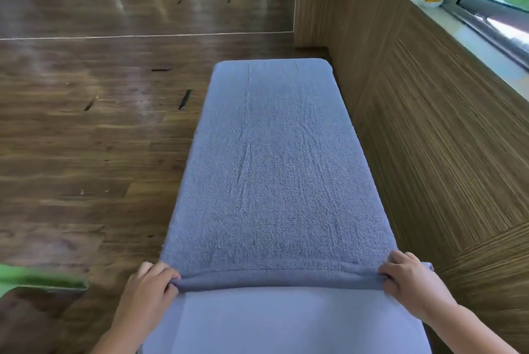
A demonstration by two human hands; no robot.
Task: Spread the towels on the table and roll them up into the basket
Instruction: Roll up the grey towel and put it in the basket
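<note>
A blue towel (274, 164) is shown spread along the narrow surface (286, 322), its near edge turned into a first fold. The fold's ends are pinched by the left hand (148, 285) and right hand (412, 282). Uneven advance would likely skew the roll. No basket is visible.

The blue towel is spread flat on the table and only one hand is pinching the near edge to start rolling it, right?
Not quite. Both hands are pinching it: the left hand and the right hand each grip a near corner of the blue towel. The head view shows it. The rest is right.
</note>
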